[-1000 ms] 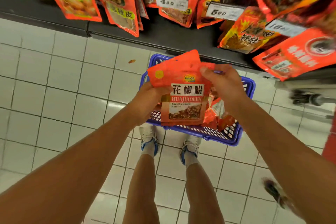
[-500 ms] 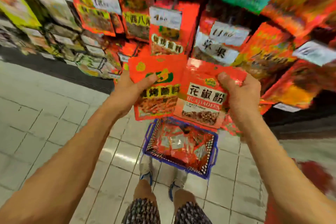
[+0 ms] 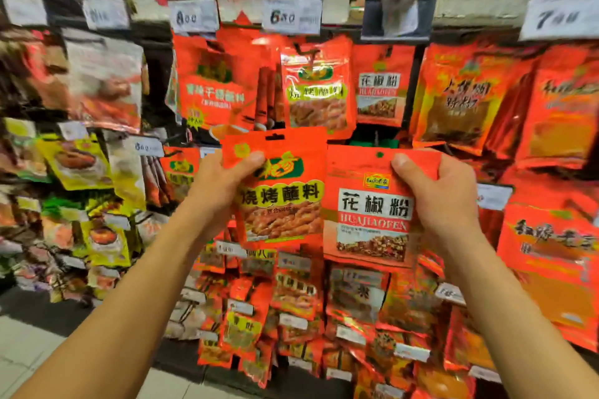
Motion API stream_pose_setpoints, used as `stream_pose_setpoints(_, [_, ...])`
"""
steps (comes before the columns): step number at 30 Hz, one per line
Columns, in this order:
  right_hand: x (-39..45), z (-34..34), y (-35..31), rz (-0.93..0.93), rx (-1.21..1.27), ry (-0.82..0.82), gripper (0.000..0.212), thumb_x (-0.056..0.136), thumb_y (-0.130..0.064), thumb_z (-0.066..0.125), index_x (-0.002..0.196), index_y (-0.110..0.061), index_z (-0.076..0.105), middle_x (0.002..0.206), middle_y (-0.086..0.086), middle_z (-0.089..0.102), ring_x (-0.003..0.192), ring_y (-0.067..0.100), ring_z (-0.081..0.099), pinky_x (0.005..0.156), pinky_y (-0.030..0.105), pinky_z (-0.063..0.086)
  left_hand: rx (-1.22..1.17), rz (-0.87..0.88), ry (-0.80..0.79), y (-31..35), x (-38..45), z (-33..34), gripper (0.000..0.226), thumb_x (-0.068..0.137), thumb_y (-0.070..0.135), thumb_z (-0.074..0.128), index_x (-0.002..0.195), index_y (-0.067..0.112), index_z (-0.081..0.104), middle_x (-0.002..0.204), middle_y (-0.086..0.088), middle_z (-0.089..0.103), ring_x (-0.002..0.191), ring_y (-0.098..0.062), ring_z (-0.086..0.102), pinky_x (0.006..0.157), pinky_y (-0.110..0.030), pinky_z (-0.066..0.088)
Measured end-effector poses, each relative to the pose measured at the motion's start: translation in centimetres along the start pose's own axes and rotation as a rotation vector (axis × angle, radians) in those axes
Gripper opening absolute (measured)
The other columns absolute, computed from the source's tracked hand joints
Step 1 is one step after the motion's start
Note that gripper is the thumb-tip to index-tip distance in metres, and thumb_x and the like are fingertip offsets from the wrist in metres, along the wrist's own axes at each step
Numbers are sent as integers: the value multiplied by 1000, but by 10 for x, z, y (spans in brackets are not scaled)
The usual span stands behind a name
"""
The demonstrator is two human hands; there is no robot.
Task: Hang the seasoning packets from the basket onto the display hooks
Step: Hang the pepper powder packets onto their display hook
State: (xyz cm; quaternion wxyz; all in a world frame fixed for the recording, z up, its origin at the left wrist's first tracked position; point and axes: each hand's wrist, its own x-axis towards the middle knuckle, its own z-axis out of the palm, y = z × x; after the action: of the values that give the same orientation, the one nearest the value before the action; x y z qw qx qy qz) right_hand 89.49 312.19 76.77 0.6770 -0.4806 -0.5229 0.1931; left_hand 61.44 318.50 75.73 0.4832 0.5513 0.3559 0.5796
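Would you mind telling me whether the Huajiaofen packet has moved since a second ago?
Yes. The Huajiaofen packet, gripped by the right hand, has risen from over the basket to the hanging display packets.

Along the top of the rack, white price tags: 800 tag (image 3: 193, 17), 680 tag (image 3: 291, 15), and far right a blurred tag (image 3: 559, 18) starting with 7. Below them, hung red stock (image 3: 381, 87) in dense rows. At left, yellow packs (image 3: 76, 162), blurred. Low on the left, a dark plinth (image 3: 42, 308) under the rack, then pale floor tiles (image 3: 29, 353).
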Motion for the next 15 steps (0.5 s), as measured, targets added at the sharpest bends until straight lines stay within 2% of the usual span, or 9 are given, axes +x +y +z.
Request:
stream_pose_setpoints(2, [15,10,-21,-38,21,14,16,85,-33,72,70,-29,73,62,-20,69,55,-7,59,53,13,47,-46,31,5,19,23,-2,8,74,24,74,80,22,77,76,6,75,69,-12,70,74,-34,59])
stream_pose_setpoints(5, [38,26,-46,-76,25,23,16,84,-33,72,70,-39,75,65,-16,71,58,-2,64,54,18,50,-127,42,41,42,55,-1,22,77,29,76,96,19,72,90,0,77,83,-21,73,85,-46,58])
stream_pose_setpoints(9, [64,41,-54,-64,-1,65,16,87,-26,75,71,-23,73,72,-6,75,69,14,70,72,43,60,-68,93,-41,55,95,10,7,95,24,67,93,20,72,91,0,78,83,-18,74,78,-39,60])
stream_pose_setpoints(12, [75,46,-58,-48,-17,83,22,89,-24,75,68,-25,71,72,-5,76,69,16,71,76,49,60,-72,56,-57,59,117,21,5,91,21,71,87,18,70,79,-1,76,73,-19,73,69,-39,58])
stream_pose_setpoints(15, [79,47,-59,-42,-42,105,22,88,-27,75,67,-26,71,75,2,77,72,22,74,76,53,61,-96,70,-36,63,137,32,6,89,19,72,86,18,67,72,1,75,66,-16,73,59,-31,56])
